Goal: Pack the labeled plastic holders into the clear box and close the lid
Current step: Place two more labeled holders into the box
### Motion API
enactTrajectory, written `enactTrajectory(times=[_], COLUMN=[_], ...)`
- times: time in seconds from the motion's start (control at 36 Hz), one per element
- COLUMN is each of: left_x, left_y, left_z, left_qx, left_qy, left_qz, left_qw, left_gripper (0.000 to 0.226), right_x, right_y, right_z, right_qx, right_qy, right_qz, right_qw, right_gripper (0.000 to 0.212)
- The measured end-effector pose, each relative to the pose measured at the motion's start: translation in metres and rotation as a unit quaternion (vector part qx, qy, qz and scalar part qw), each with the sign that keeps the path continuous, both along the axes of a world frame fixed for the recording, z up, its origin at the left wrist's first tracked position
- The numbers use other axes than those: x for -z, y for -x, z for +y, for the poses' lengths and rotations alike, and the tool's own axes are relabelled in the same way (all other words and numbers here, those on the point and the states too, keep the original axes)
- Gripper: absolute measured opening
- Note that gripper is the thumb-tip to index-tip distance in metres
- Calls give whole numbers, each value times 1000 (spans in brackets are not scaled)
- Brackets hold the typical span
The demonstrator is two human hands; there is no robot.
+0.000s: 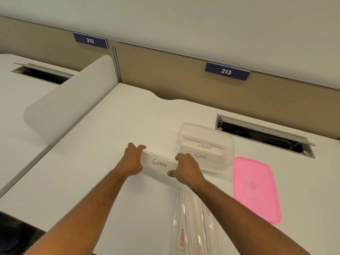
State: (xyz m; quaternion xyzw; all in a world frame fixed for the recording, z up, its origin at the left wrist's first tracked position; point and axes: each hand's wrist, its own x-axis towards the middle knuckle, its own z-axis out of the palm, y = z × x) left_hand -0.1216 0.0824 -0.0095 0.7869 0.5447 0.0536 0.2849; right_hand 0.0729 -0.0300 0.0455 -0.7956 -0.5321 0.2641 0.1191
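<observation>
Two hands hold one labeled holder [159,163] between them over the white desk [103,144]. On the left, the left hand [132,160] grips one end with curled fingers. The card inside says "GIRAFEE". The right hand [184,169] pinches the other end. Just beside it sits the clear box [206,144], open, with two more labeled holders [202,150] inside. Clear plastic sleeves [193,221] lie near the front. Farthest right, the pink lid [256,188] lies flat on the desk.
</observation>
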Motion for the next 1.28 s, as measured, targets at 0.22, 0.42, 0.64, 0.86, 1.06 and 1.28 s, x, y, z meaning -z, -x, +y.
enactTrajectory(times=[0.22, 0.42, 0.64, 0.86, 1.06, 1.28], left_x=[-29, -55, -69, -87, -102, -107], left_y=[-11, -32, -63, -101, -133, -164], left_z=[5, 9, 13, 14, 20, 36], left_qx=[4, 25, 90, 143, 193, 242], left_qy=[-66, -133, -153, -165, -190, -229], left_qz=[-27, -23, -25, -21, -21, -20], left_qw=[997, 991, 984, 976, 963, 942], left_gripper=[66, 68, 62, 59, 62, 71], right_x=[-23, -45, -54, -59, -62, -66], right_y=[-16, -39, -76, -113, -144, -179], right_z=[2, 2, -2, -8, -10, -1], right_qx=[-24, -31, -53, -56, -56, -61], right_qy=[-43, -91, -97, -86, -84, -113], right_qz=[-52, -101, -212, -287, -327, -286], right_qw=[997, 990, 971, 952, 939, 950], right_gripper=[74, 73, 60, 64, 63, 68])
